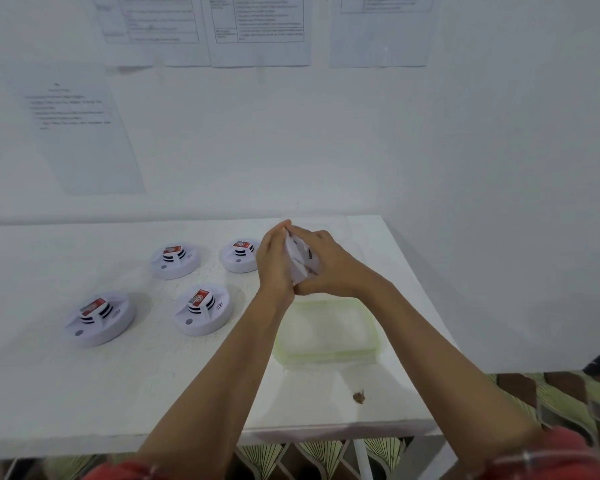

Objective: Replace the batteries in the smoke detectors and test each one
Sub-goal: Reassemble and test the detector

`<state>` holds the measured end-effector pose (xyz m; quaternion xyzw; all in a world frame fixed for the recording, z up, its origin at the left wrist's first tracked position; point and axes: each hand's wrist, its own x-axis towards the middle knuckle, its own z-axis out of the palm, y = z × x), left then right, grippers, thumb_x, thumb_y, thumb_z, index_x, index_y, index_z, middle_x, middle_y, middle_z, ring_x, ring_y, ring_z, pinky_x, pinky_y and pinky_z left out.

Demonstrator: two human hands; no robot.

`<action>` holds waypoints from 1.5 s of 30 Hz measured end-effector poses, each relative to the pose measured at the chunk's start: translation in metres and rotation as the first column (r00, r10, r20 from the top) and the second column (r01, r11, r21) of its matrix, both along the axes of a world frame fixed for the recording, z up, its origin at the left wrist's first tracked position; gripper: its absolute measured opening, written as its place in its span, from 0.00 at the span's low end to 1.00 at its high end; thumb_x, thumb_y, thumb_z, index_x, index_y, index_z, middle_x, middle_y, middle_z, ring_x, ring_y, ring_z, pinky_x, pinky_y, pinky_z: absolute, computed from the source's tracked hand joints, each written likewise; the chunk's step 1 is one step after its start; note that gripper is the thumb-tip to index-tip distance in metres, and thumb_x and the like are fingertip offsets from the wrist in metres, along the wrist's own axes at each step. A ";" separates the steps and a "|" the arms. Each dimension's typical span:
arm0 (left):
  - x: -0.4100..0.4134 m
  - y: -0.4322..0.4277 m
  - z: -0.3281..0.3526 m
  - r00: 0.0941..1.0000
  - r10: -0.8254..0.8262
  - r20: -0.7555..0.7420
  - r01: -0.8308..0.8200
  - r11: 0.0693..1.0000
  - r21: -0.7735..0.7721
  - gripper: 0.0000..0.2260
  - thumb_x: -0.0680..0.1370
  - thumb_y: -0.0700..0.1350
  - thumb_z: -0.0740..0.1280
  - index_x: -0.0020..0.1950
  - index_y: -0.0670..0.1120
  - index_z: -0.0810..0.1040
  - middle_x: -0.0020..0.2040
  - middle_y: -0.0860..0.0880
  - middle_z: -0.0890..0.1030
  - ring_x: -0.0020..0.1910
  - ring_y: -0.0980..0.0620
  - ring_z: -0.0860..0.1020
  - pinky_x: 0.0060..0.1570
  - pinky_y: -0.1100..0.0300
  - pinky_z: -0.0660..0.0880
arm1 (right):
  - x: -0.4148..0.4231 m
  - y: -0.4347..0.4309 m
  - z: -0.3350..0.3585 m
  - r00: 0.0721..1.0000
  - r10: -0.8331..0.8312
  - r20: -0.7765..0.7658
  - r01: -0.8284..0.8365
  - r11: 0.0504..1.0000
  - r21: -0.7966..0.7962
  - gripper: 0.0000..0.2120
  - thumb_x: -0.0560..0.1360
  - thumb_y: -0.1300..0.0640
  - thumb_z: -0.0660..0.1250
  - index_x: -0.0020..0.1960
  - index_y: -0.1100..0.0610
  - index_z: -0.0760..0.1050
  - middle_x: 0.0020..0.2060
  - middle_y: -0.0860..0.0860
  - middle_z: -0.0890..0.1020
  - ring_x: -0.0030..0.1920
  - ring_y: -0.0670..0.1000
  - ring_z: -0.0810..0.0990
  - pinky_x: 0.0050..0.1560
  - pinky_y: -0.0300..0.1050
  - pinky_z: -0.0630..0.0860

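White smoke detector between left hand and right hand, above table

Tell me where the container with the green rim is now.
In the head view, the container stands on the right part of the white table, nearer the person than the right hand and right of the nearest smoke detector.
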<state>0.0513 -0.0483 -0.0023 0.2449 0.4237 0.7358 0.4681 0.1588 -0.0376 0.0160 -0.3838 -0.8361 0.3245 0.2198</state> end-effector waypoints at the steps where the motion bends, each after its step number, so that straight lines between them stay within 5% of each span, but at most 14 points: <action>1: 0.001 -0.001 0.003 0.999 -0.002 -0.047 0.003 1.000 0.008 0.08 0.80 0.42 0.59 0.48 0.50 0.78 0.48 0.49 0.79 0.53 0.47 0.78 0.55 0.50 0.76 | -0.001 0.000 0.000 0.999 -0.007 -0.031 0.007 1.000 -0.001 0.47 0.65 0.60 0.74 0.75 0.45 0.51 0.63 0.52 0.66 0.60 0.49 0.68 0.57 0.42 0.72; 5: -0.006 -0.006 0.012 0.984 -0.038 -0.171 0.044 0.999 0.028 0.08 0.81 0.41 0.59 0.56 0.49 0.74 0.48 0.52 0.78 0.48 0.54 0.78 0.37 0.67 0.76 | -0.016 0.003 -0.007 0.976 -0.057 -0.212 0.055 0.998 -0.015 0.45 0.63 0.65 0.74 0.73 0.49 0.55 0.61 0.51 0.69 0.59 0.50 0.71 0.55 0.47 0.76; 8: -0.028 -0.007 0.015 0.959 -0.039 -0.282 0.038 0.999 -0.012 0.12 0.80 0.41 0.57 0.60 0.52 0.74 0.52 0.50 0.77 0.49 0.54 0.77 0.39 0.66 0.74 | -0.039 0.003 -0.014 0.912 -0.142 -0.385 0.101 0.987 -0.126 0.41 0.64 0.69 0.72 0.69 0.53 0.56 0.56 0.51 0.70 0.50 0.50 0.74 0.43 0.40 0.76; 12: -0.078 -0.012 0.013 0.929 0.039 -0.367 -0.070 0.995 -0.072 0.16 0.79 0.39 0.56 0.66 0.48 0.71 0.52 0.53 0.73 0.50 0.56 0.72 0.40 0.71 0.69 | -0.078 0.004 -0.024 0.655 -0.348 -0.670 -0.055 0.863 -0.503 0.34 0.67 0.74 0.68 0.64 0.50 0.59 0.55 0.54 0.73 0.45 0.49 0.76 0.38 0.39 0.77; 15: -0.126 -0.023 0.004 0.968 -0.123 -0.220 0.070 0.970 -0.234 0.13 0.79 0.43 0.58 0.63 0.46 0.72 0.57 0.47 0.74 0.53 0.50 0.73 0.49 0.61 0.70 | -0.117 0.007 -0.028 0.516 -0.426 -0.743 -0.246 0.758 -0.605 0.28 0.71 0.75 0.62 0.63 0.51 0.61 0.54 0.55 0.74 0.47 0.52 0.77 0.36 0.42 0.79; 18: -0.178 -0.033 -0.005 0.960 -0.249 -0.131 0.224 0.958 -0.179 0.12 0.80 0.40 0.57 0.60 0.42 0.75 0.53 0.45 0.79 0.49 0.49 0.78 0.46 0.58 0.76 | -0.169 0.006 -0.033 0.422 -0.440 -0.793 -0.363 0.719 -0.593 0.32 0.65 0.75 0.62 0.65 0.55 0.63 0.54 0.56 0.76 0.49 0.54 0.79 0.40 0.45 0.81; 28: -0.342 -0.041 -0.017 0.957 -0.204 -0.208 0.170 0.971 -0.169 0.14 0.80 0.40 0.60 0.65 0.45 0.73 0.57 0.44 0.78 0.53 0.43 0.78 0.41 0.55 0.78 | -0.316 -0.003 -0.042 0.750 -0.344 -0.565 -0.088 0.794 -0.601 0.34 0.68 0.74 0.68 0.67 0.51 0.62 0.55 0.55 0.76 0.53 0.55 0.76 0.52 0.56 0.77; 33: -0.389 -0.029 -0.027 0.983 -0.160 -0.092 0.140 0.971 -0.193 0.14 0.80 0.40 0.59 0.66 0.42 0.72 0.55 0.44 0.78 0.50 0.46 0.78 0.42 0.54 0.77 | -0.366 0.004 -0.042 0.756 -0.362 -0.545 -0.107 0.753 -0.649 0.36 0.68 0.73 0.68 0.68 0.49 0.61 0.56 0.56 0.76 0.54 0.55 0.76 0.45 0.46 0.78; 41: -0.436 -0.004 -0.044 0.981 -0.186 -0.055 0.168 0.957 -0.236 0.10 0.80 0.38 0.59 0.59 0.45 0.74 0.49 0.47 0.79 0.47 0.47 0.77 0.43 0.54 0.76 | -0.416 0.021 -0.057 0.753 -0.431 -0.497 -0.060 0.708 -0.704 0.32 0.68 0.74 0.67 0.64 0.50 0.62 0.51 0.50 0.75 0.50 0.52 0.75 0.46 0.50 0.78; 45: -0.448 0.006 -0.064 0.953 -0.297 -0.057 0.279 0.935 -0.218 0.11 0.80 0.38 0.59 0.61 0.43 0.74 0.55 0.43 0.79 0.50 0.45 0.78 0.43 0.55 0.78 | -0.426 0.026 -0.069 0.741 -0.488 -0.461 0.026 0.707 -0.707 0.32 0.68 0.74 0.68 0.64 0.52 0.62 0.55 0.52 0.73 0.54 0.53 0.74 0.49 0.53 0.77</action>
